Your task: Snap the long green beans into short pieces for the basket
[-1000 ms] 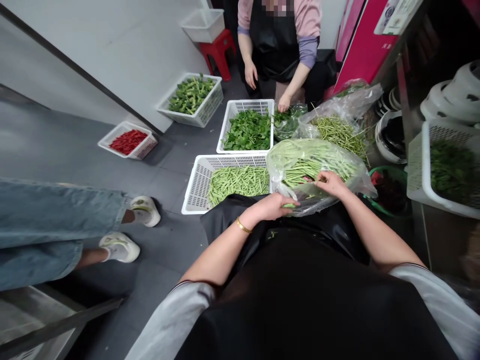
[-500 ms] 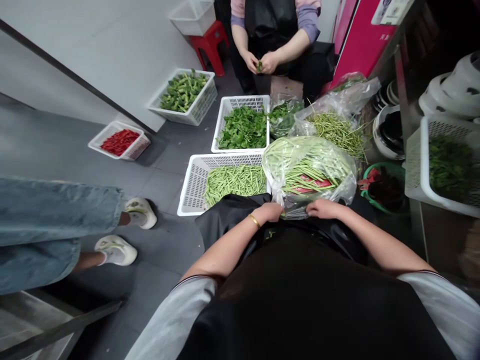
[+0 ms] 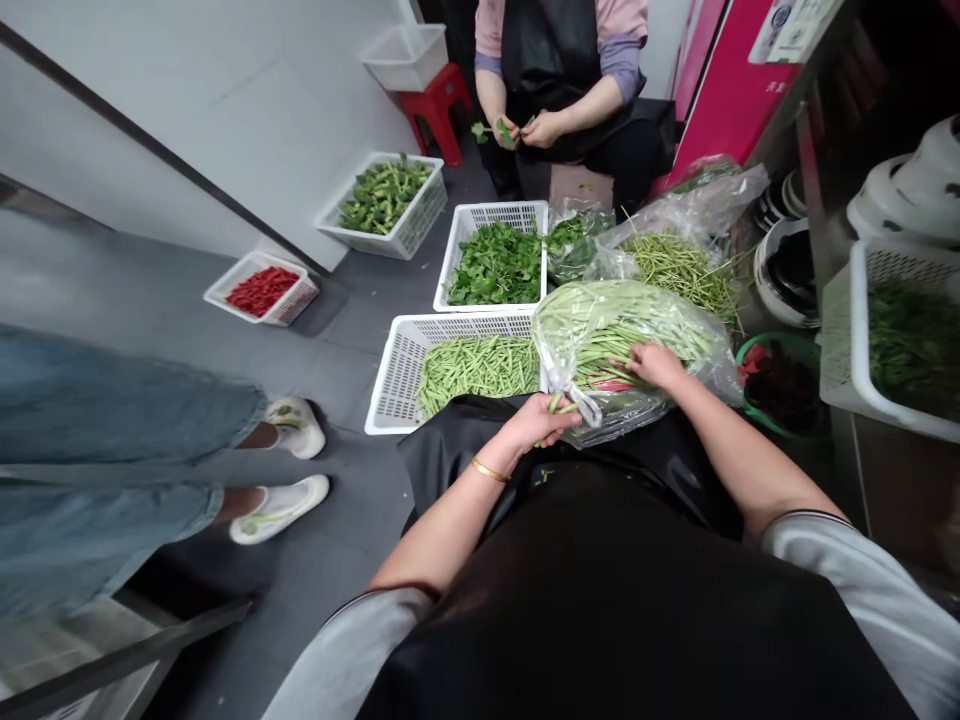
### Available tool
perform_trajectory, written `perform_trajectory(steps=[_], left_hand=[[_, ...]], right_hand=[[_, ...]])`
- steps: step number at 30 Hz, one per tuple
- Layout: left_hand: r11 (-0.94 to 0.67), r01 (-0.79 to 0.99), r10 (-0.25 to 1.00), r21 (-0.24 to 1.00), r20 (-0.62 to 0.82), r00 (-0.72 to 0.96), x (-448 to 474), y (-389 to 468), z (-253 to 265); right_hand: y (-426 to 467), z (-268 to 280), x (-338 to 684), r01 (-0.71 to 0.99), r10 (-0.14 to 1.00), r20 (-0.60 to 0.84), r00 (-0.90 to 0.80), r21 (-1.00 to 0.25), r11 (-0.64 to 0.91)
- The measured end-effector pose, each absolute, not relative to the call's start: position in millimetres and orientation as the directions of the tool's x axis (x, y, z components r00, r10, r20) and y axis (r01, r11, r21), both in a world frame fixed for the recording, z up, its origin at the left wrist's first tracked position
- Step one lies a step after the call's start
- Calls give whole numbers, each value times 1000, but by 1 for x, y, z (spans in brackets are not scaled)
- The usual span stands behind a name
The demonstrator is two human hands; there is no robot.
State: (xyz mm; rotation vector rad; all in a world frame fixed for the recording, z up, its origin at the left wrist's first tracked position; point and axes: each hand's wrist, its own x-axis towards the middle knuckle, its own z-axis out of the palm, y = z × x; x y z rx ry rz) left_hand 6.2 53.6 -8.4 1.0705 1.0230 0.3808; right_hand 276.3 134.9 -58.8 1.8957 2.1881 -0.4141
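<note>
Short lengths of green bean [image 3: 558, 404] stick out of my left hand [image 3: 538, 421], whose fingers are closed around them above my black apron. Beside that hand is the gathered edge of a clear plastic bag [image 3: 589, 408] on my lap. Long green beans [image 3: 600, 350] fill the bag, with something red showing among them. My right hand [image 3: 657, 366] is in the bag's opening, its curled fingers closed on beans; the fingertips are partly hidden. Left of the bag, a white basket [image 3: 384, 385] holds snapped bean pieces [image 3: 480, 370].
Opposite, a person's hands [image 3: 525, 130] hold a green leafy stem. Between us are a basket of leafy greens [image 3: 491, 262] and a bag of thin green stalks [image 3: 675, 262]. A basket of red chillies [image 3: 262, 290] and a bystander's shoes [image 3: 289, 510] are at left; a green tub [image 3: 784, 425] is right.
My right hand has moved from the bag's near edge up onto the beans. My left hand has shifted slightly, now showing bean pieces. The bystander's foot and the opposite person's hands have moved.
</note>
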Motion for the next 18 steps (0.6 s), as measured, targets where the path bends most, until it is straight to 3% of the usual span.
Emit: perform_trajectory(steps=[3, 5, 7, 9, 11, 13, 16, 18], left_hand=[[480, 92, 787, 872, -475, 394, 18, 56, -15], [434, 26, 849, 900, -419, 324, 29, 56, -15], [392, -37, 880, 919, -363, 306, 39, 55, -12], [389, -94, 876, 916, -337, 344, 45, 53, -9], [410, -149, 868, 900, -335, 366, 46, 51, -8], [428, -206, 877, 880, -351, 328, 43, 49, -8], [403, -309, 914, 861, -362, 184, 35, 45, -10], [342, -372, 939, 863, -329, 101, 31, 43, -10]], right_hand=[[129, -27, 292, 978, 977, -171, -130, -185, 97], [115, -8, 286, 890, 992, -81, -96, -454, 49], [97, 3, 266, 633, 986, -124, -108, -774, -28], [79, 7, 239, 329, 959, -206, -195, -935, -134], [66, 6, 215, 170, 948, -216, -234, -969, -179], [56, 4, 202, 163, 962, -197, -189, -972, -167], [43, 2, 198, 398, 970, -140, -199, -916, -51], [33, 0, 198, 574, 948, -53, -313, -806, 144]])
